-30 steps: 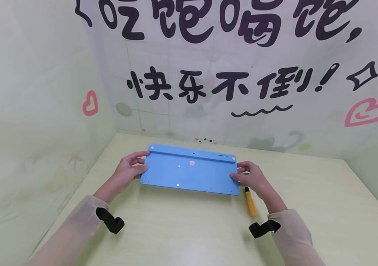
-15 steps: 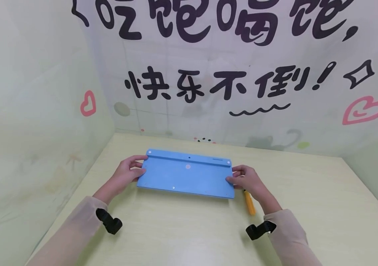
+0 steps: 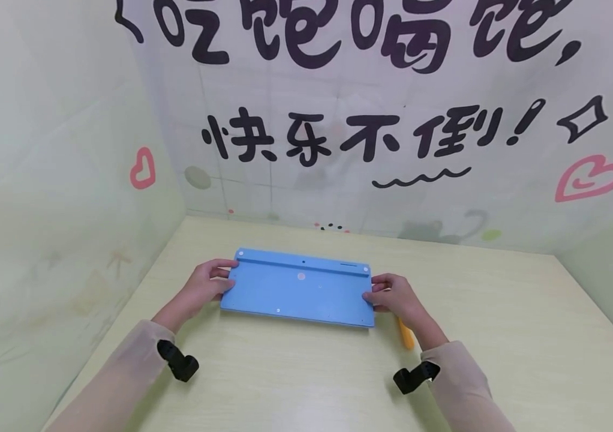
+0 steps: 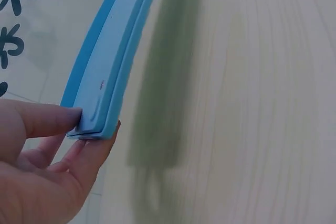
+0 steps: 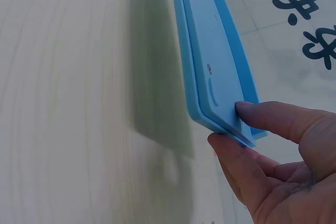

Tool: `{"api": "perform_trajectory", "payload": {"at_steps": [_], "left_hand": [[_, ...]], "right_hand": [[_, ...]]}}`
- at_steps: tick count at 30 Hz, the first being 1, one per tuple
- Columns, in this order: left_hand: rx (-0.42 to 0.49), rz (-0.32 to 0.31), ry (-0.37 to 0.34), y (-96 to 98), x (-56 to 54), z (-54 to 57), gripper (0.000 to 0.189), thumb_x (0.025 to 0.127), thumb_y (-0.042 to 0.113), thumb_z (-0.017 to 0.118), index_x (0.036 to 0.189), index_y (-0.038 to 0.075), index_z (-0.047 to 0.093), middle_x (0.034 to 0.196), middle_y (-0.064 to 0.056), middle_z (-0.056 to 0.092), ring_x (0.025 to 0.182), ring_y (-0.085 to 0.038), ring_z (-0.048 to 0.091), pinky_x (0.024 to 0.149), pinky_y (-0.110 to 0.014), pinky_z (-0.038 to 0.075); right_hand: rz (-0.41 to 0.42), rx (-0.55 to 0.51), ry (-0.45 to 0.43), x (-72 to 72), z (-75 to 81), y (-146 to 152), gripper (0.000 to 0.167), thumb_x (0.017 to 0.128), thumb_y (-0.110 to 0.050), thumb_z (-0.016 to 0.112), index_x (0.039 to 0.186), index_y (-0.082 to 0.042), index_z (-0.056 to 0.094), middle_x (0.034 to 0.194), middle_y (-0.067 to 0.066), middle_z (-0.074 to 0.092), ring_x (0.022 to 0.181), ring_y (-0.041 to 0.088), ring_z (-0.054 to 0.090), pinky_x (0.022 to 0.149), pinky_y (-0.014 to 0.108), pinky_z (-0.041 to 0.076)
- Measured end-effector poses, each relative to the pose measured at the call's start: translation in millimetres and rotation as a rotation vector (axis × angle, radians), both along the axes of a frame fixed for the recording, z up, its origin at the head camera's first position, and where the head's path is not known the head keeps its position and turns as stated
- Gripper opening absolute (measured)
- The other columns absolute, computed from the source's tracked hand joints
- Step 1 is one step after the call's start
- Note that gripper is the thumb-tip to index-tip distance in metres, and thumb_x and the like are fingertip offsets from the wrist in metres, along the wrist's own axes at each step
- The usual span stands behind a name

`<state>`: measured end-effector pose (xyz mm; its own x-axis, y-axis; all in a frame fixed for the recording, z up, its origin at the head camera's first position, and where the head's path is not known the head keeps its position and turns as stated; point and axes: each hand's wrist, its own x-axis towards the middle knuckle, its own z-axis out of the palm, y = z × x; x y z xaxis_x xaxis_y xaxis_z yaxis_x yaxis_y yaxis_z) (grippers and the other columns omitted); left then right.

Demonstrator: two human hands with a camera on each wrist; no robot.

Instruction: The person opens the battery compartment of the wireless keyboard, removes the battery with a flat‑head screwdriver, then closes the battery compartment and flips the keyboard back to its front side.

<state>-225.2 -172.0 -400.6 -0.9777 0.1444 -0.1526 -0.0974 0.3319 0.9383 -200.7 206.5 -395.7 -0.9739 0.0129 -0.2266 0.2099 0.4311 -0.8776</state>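
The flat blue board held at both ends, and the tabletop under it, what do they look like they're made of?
The flat blue board looks like matte moulded plastic, possibly a keyboard's underside: small screw holes, a raised ridge and a seam along its edge. The pale tabletop looks like wood-grain laminate, judging by its faint straight streaks and slight sheen; solid wood can't be ruled out.

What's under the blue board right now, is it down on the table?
No: both wrist views show a gap and its shadow on the table beneath the blue board. The orange tool lies beside its right end, partly hidden by the right hand.

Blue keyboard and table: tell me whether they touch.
Apart. In the left wrist view the blue keyboard hangs above the table, its shadow lying off to the side; the left hand pinches its end.
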Motion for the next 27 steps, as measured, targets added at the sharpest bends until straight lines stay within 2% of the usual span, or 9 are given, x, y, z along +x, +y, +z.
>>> {"api": "perform_trajectory", "payload": {"at_steps": [7, 14, 21, 27], "left_hand": [[-0.052, 0.021, -0.039, 0.1, 0.1, -1.0, 0.042, 0.088, -0.001, 0.055, 0.129, 0.001, 0.047, 0.112, -0.021, 0.048, 0.090, -0.027, 0.056, 0.073, -0.039, 0.052], [-0.115, 0.009, -0.055, -1.3, -2.5, -5.6, 0.040, 0.088, 0.000, 0.057, 0.126, 0.001, 0.049, 0.106, -0.019, 0.050, 0.085, -0.025, 0.055, 0.071, -0.037, 0.051], [-0.155, -0.020, -0.052, -2.2, -3.1, -13.2, 0.038, 0.088, 0.000, 0.056, 0.125, -0.001, 0.050, 0.111, -0.022, 0.050, 0.093, -0.028, 0.053, 0.074, -0.036, 0.050], [-0.179, -0.015, -0.031, 0.4, -2.8, -15.8, 0.038, 0.085, -0.004, 0.058, 0.122, -0.002, 0.052, 0.118, -0.024, 0.048, 0.100, -0.032, 0.053, 0.077, -0.038, 0.050]], "right_hand": [[0.008, 0.016, -0.009, -2.2, -8.4, -2.7, 0.044, 0.081, -0.002, 0.068, 0.118, 0.008, 0.048, 0.096, 0.016, 0.053, 0.075, 0.021, 0.056, 0.068, 0.033, 0.053], [0.021, 0.053, -0.024, -1.3, -10.9, -6.2, 0.044, 0.081, -0.002, 0.068, 0.119, 0.008, 0.050, 0.098, 0.017, 0.054, 0.078, 0.022, 0.056, 0.069, 0.033, 0.053], [0.033, 0.065, -0.025, -1.9, -14.5, -8.0, 0.046, 0.080, -0.001, 0.068, 0.121, 0.009, 0.051, 0.098, 0.016, 0.055, 0.079, 0.021, 0.056, 0.069, 0.033, 0.053], [0.038, 0.112, -0.016, -5.2, -23.3, -7.3, 0.051, 0.079, -0.004, 0.071, 0.123, 0.009, 0.050, 0.096, 0.015, 0.056, 0.075, 0.020, 0.057, 0.067, 0.031, 0.052]]}}
